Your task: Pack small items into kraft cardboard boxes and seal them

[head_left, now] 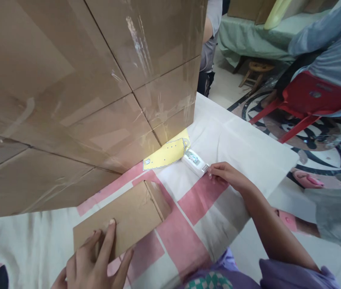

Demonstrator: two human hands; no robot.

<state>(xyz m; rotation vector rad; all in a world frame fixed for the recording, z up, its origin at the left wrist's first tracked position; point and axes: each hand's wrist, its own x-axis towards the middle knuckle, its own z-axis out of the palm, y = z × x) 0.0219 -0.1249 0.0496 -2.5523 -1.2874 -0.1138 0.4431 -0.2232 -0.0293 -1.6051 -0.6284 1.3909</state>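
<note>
My left hand (94, 259) lies on a small brown cardboard box (125, 218), fingers spread over its top and thumb apart along the near edge. The box lies at a slant on a pink and white checked cloth (185, 237). My right hand (223, 174) is closed in a pinch at the near right end of a small white box-shaped item (195, 161) with a blue picture or panel on top. The fingertips partly hide that end. Touching its far side is a flat yellow piece (166, 154) with a scalloped edge and small dots.
A tall stack of taped cardboard cartons (98, 92) fills the left and far side of the table. To the right, a person in a blue-grey top (339, 60) sits on a red plastic chair (317, 96). Behind stand a wooden stool (259, 68) and a green-covered table (245, 36).
</note>
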